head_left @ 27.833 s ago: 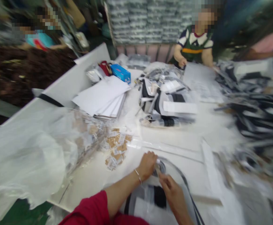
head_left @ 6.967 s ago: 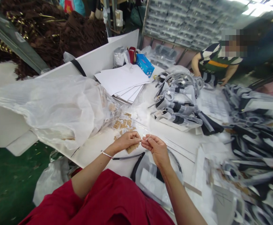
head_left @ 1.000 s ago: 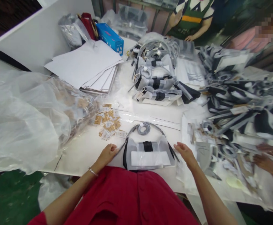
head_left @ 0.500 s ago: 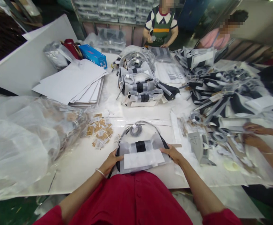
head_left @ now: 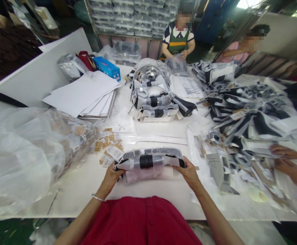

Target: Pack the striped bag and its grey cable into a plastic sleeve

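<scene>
Between my two hands is a black handbag (head_left: 146,161), partly wrapped in clear film and pale paper, with a black band across its middle. My left hand (head_left: 112,175) grips its left end, thumb in front. On the right end, my right hand (head_left: 188,170) is closed in the same way. The bag's wrapped handle (head_left: 153,151) lies low along the far side. Just left of the bag are brown and white hang tags (head_left: 111,146) with strings, one white tag close to its left end.
Similar wrapped bags (head_left: 154,102) stand in a row ahead. A heap of wrapped bags (head_left: 250,102) fills the right side, near a co-worker's hands (head_left: 286,158). A grey tape dispenser (head_left: 221,173) stands right. White sheets (head_left: 84,93) and plastic film (head_left: 18,153) lie left. Two people are across the table.
The bag has tilted in my hands: its handle arch has dropped flat and the white paper on its front has turned down out of sight. Both hands have shifted slightly outward.
</scene>
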Action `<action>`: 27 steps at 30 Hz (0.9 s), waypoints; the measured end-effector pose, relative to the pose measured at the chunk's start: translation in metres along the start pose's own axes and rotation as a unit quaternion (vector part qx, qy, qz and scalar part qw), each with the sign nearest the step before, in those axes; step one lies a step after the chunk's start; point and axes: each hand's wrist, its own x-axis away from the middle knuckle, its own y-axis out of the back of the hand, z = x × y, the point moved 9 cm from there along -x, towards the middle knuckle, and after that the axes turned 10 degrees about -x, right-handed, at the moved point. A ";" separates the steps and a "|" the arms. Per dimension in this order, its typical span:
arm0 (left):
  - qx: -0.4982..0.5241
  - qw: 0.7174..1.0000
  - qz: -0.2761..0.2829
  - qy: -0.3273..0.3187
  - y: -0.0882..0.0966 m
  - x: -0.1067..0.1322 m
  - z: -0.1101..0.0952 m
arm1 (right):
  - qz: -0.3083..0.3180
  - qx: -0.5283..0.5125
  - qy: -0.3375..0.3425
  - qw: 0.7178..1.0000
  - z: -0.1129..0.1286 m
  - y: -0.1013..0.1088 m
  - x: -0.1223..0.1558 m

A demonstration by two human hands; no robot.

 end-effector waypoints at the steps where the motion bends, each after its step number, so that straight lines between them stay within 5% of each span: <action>1: -0.012 1.000 -0.002 -0.001 0.001 0.000 0.001 | 0.005 0.008 0.006 1.000 -0.005 -0.001 -0.003; 4: -0.067 0.997 0.015 -0.023 0.004 0.001 0.000 | 0.024 0.045 0.039 0.998 -0.017 -0.004 -0.007; 7: -0.151 0.980 0.101 -0.081 0.003 0.007 -0.010 | 0.051 0.074 0.057 0.994 -0.018 -0.005 -0.003; 12: -0.228 0.938 0.256 -0.048 0.025 0.017 -0.011 | 0.111 0.143 0.126 0.975 0.022 -0.010 0.014; 15: -0.223 0.943 0.246 -0.027 0.046 0.006 -0.033 | 0.110 0.216 0.223 0.944 0.052 -0.015 0.028; 18: -0.221 0.957 0.178 -0.059 0.049 -0.014 -0.082 | 0.094 0.293 0.294 0.905 0.066 -0.023 0.045; 21: -0.230 0.953 0.153 -0.121 0.013 -0.022 -0.143 | 0.030 0.334 0.317 0.887 0.068 -0.024 0.062; 25: -0.234 0.907 0.236 -0.258 -0.084 -0.004 -0.217 | -0.069 0.283 0.341 0.894 0.061 -0.017 0.081; 27: -0.270 0.859 0.299 -0.315 -0.134 0.014 -0.233 | -0.105 0.216 0.336 0.911 0.052 -0.010 0.086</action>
